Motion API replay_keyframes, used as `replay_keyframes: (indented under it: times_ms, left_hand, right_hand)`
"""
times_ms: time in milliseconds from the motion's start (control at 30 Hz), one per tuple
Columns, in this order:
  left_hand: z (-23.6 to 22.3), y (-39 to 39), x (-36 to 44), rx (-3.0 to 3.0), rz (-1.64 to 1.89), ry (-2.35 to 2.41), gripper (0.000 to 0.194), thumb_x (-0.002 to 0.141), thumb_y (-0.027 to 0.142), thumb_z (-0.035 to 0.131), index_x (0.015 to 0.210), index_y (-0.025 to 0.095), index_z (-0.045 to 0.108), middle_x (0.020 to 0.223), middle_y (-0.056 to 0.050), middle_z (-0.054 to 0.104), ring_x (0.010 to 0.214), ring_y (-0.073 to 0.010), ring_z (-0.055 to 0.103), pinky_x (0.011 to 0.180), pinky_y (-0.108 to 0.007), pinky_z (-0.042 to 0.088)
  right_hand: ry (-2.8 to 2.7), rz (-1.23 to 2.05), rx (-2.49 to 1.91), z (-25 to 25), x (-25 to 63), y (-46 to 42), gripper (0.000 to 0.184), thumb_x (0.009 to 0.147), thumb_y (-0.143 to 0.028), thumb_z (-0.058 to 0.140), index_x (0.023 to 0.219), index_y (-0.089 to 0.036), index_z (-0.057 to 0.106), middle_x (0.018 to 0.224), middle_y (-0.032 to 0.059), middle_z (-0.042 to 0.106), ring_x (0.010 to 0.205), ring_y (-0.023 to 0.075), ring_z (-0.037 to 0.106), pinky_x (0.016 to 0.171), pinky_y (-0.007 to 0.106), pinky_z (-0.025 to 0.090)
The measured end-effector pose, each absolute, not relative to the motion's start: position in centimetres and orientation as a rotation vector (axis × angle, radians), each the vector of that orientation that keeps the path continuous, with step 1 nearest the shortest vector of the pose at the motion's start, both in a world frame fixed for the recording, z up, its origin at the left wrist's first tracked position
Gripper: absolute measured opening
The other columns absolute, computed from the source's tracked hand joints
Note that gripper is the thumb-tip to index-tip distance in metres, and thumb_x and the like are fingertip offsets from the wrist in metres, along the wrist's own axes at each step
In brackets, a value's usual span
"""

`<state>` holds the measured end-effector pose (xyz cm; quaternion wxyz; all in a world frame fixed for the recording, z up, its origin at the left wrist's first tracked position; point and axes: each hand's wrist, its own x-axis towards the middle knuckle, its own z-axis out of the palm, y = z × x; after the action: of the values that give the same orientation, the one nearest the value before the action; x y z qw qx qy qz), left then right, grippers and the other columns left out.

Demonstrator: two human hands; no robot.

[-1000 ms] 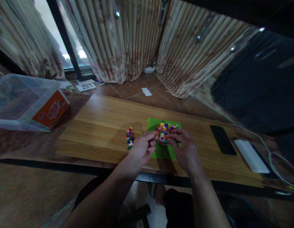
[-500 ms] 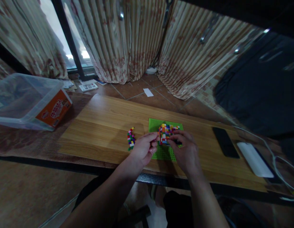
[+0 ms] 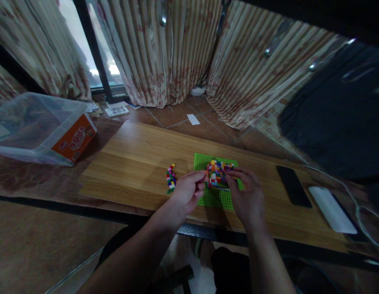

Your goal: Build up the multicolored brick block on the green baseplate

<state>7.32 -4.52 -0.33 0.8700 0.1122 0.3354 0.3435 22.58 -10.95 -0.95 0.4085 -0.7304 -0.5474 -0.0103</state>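
A many-coloured build of small toy bricks (image 3: 216,171) stands over a green studded baseplate (image 3: 214,201). My left hand (image 3: 189,188) is closed, thumb and forefinger pinching the left end of the build near an orange spot. On its right side, my right hand (image 3: 246,194) has thumb and fingers bent round the build's lower right part. My fingers hide that end, and whether a loose brick sits between them is too small to tell. Left of my left hand, a curved strip of coloured toy bricks (image 3: 170,178) lies on the wooden board.
The wooden board (image 3: 131,159) spans the table. A clear plastic box (image 3: 39,134) with an orange label stands at the left. On the right lie a black phone (image 3: 293,185), a white slab-shaped object (image 3: 332,209) and a white cable (image 3: 345,185). Curtains (image 3: 177,53) hang behind.
My right hand has shifted a little to the right along the brick build, and its fingers have straightened slightly. My left hand keeps its pinch. The whole view has moved slightly.
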Motion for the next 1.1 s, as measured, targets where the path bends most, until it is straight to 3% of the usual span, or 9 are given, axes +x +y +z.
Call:
replay_keyframes:
  times_ms: [333, 667, 967, 1100]
  left_hand:
    - [-0.4, -4.5, 7.3, 0.239, 0.711, 0.709, 0.014, 0.084, 0.009, 0.055, 0.071, 0.009, 0.059, 0.061, 0.000, 0.053, 0.041, -0.0003, 0.037, 0.036, -0.013, 0.018]
    - [-0.6, -4.5, 7.3, 0.246, 0.712, 0.712, 0.008, 0.080, 0.010, 0.060, 0.072, 0.009, 0.061, 0.062, 0.000, 0.055, 0.043, -0.0006, 0.037, 0.037, -0.013, 0.018]
    - [-0.9, -4.7, 7.4, 0.293, 0.677, 0.708, 0.010, 0.077, 0.012, 0.062, 0.069, 0.010, 0.058, 0.064, 0.000, 0.054, 0.044, -0.0011, 0.037, 0.037, -0.014, 0.017]
    - [-0.8, -4.7, 7.4, 0.317, 0.652, 0.694, 0.011, 0.077, 0.012, 0.061, 0.068, 0.010, 0.057, 0.064, 0.000, 0.053, 0.044, -0.0012, 0.037, 0.037, -0.014, 0.017]
  right_hand:
    - [-1.261, 0.014, -2.068, -2.6, 22.1, -10.0, 0.055, 0.085, -0.052, 0.056, 0.123, -0.012, 0.057, 0.120, 0.0194, 0.058, 0.114, 0.0320, 0.051, 0.099, 0.050, 0.041]
    - [-1.237, 0.117, -2.014, -3.3, 22.0, -9.7, 0.051, 0.087, -0.052, 0.054, 0.122, -0.016, 0.057, 0.119, 0.0182, 0.057, 0.112, 0.0309, 0.055, 0.094, 0.050, 0.045]
    - [-1.288, 0.001, -2.019, -3.6, 21.7, -9.9, 0.051, 0.089, -0.050, 0.055, 0.126, -0.015, 0.057, 0.121, 0.0193, 0.057, 0.114, 0.0328, 0.054, 0.096, 0.054, 0.044]
    - [-1.322, -0.119, -1.908, -2.3, 21.3, -10.2, 0.039, 0.092, -0.044, 0.052, 0.119, -0.018, 0.064, 0.127, 0.0169, 0.054, 0.121, 0.0295, 0.050, 0.103, 0.051, 0.041]
